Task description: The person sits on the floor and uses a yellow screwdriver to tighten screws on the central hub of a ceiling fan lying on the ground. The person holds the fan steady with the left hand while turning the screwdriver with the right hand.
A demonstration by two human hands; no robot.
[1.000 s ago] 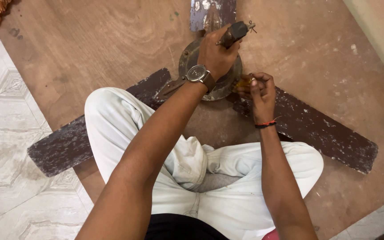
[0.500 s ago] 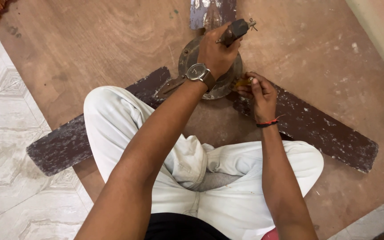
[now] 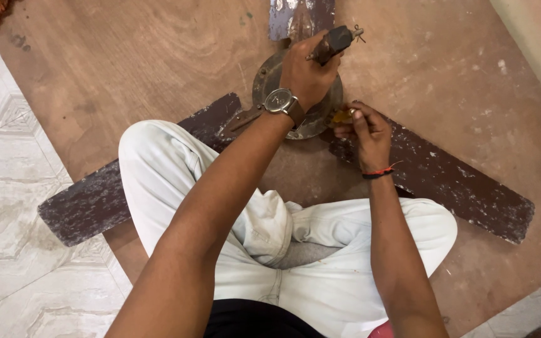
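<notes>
Head view: a person sits cross-legged on a brown board [image 3: 158, 56] laid over pale floor tiles [image 3: 7, 188]. A ceiling fan lies flat on the board, its round hub [image 3: 267, 78] directly ahead of the knees, toward the board's far edge.

Left hand [image 3: 305, 72]: closed in a fist around a dark tool handle [image 3: 333, 40], positioned on top of the hub. The handle's long axis runs up and to the right, away from the body; its working end is hidden under the hand, so the kind of tool cannot be told. A watch [image 3: 278, 100] sits on that wrist.

Right hand [image 3: 364, 128]: fingers drawn together, pinching a small yellowish part [image 3: 342, 116] at the hub's right rim, where the right blade [image 3: 458, 181] joins. A red band [image 3: 378, 171] is on the wrist.

Three blades are visible. The left blade [image 3: 95, 197] runs toward the board's near left edge and passes under the left knee. The right blade runs toward the near right. The far blade [image 3: 295, 15] points straight away and leaves the frame.

Relation noted: both hands meet at the hub, the left above it, the right just beside it on the right. The right hand is nearer the blade joint; the left hand is nearer the hub centre.
</notes>
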